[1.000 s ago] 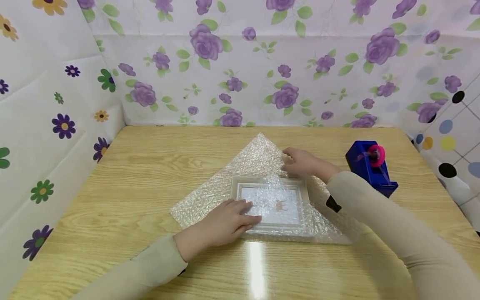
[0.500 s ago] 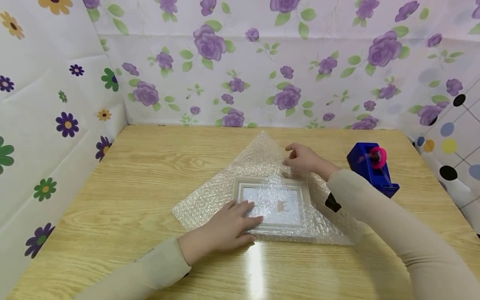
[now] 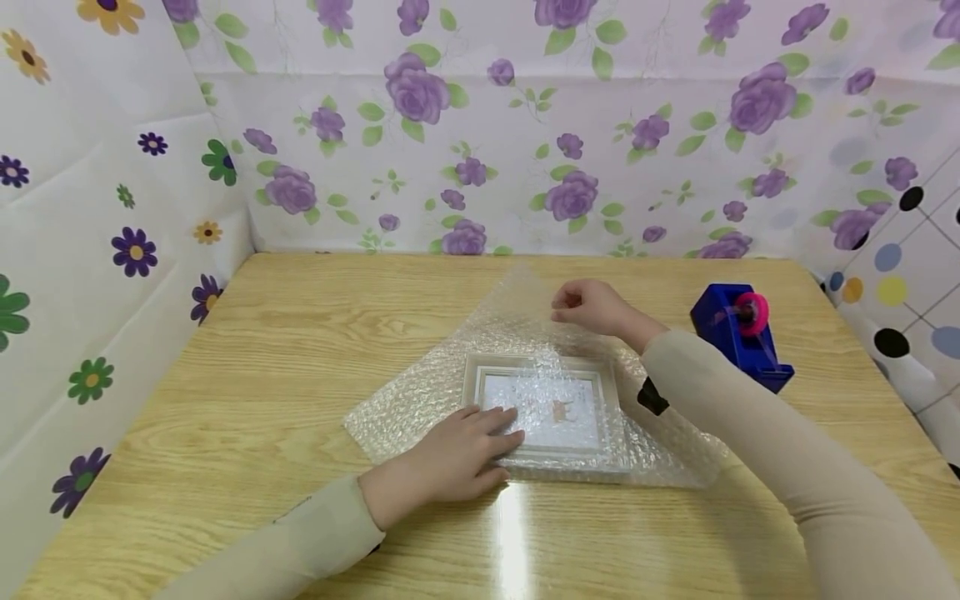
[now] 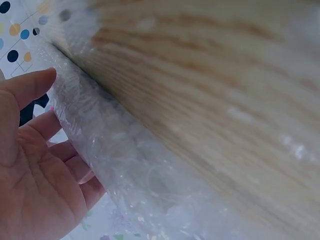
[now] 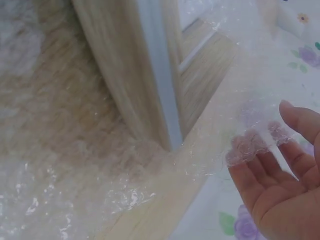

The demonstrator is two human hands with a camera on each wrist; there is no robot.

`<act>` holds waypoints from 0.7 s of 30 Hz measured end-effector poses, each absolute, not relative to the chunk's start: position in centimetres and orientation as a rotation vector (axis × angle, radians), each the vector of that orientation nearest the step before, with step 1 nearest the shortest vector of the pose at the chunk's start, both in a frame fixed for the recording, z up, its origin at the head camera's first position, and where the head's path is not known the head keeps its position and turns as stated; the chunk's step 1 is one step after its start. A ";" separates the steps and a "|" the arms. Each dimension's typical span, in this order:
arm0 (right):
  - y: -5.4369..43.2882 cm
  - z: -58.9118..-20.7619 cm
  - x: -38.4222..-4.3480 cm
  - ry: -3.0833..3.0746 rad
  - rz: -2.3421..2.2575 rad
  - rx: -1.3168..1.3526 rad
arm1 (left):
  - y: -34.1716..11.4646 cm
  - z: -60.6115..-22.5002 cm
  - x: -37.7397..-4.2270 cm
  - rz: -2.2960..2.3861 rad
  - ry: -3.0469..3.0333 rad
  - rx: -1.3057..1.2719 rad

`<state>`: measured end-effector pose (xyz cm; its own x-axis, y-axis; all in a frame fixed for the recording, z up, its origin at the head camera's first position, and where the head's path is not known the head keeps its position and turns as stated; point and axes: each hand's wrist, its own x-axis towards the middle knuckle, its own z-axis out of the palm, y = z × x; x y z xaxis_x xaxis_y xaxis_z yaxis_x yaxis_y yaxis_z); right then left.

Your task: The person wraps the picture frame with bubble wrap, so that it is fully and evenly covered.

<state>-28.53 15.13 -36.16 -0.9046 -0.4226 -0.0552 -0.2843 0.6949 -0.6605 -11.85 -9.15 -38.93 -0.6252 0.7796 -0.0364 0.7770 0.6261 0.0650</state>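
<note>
Though one flap point(image 3: 546, 390) crosses the frame point(image 3: 498, 388) under the spread left hand point(image 3: 461, 455), the curled right hand point(image 3: 592, 307) grips unfolded wrap point(image 3: 504, 325).

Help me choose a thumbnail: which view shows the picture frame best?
The head view: it shows the picture frame face up, nearly whole, though bubble wrap and the left hand cover parts. The right wrist view shows one corner close up; in the left wrist view it's not discernible.
</note>
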 end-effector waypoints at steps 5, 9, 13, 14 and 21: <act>14.7 -36.1 -28.4 2.605 -1.082 -0.569 | -9.1 -38.8 -11.9 0.076 2.771 1.316; 14.7 -35.8 -28.3 2.619 -1.040 -0.560 | -9.1 -38.9 -11.9 0.092 2.766 1.317; 15.0 -35.3 -28.1 2.653 -1.009 -0.570 | -9.0 -39.0 -11.8 0.099 2.763 1.322; 15.1 -35.2 -28.0 2.651 -1.015 -0.573 | -9.0 -39.0 -11.8 0.102 2.764 1.324; 15.5 -34.6 -27.3 2.648 -1.018 -0.664 | -9.0 -39.0 -11.6 0.112 2.771 1.331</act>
